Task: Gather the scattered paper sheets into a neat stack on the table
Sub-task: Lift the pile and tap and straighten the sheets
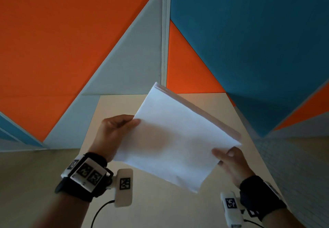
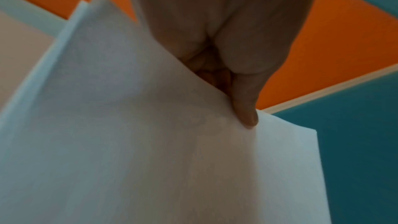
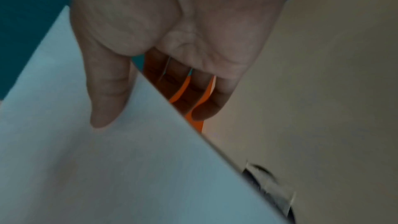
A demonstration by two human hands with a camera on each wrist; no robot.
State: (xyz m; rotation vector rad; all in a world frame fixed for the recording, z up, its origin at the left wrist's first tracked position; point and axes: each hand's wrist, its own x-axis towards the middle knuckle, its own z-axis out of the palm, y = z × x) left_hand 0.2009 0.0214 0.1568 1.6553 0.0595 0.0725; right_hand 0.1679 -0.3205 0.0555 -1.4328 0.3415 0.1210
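— Holding item one: paper sheets (image 1: 170, 136), white, one bundle, tilted, raised above the beige surface (image 1: 178, 210), not touching it.

— Grip, left?

— Left hand (image 1: 114, 133) pinches the left edge; thumb (image 2: 245, 108) on top, fingers behind the sheets.

— Grip, right?

— Right hand (image 1: 231, 163) pinches the lower right corner; thumb (image 3: 107, 94) on the front, fingers (image 3: 206, 106) behind. Bundle spans between both grips. Far edges slightly uneven.
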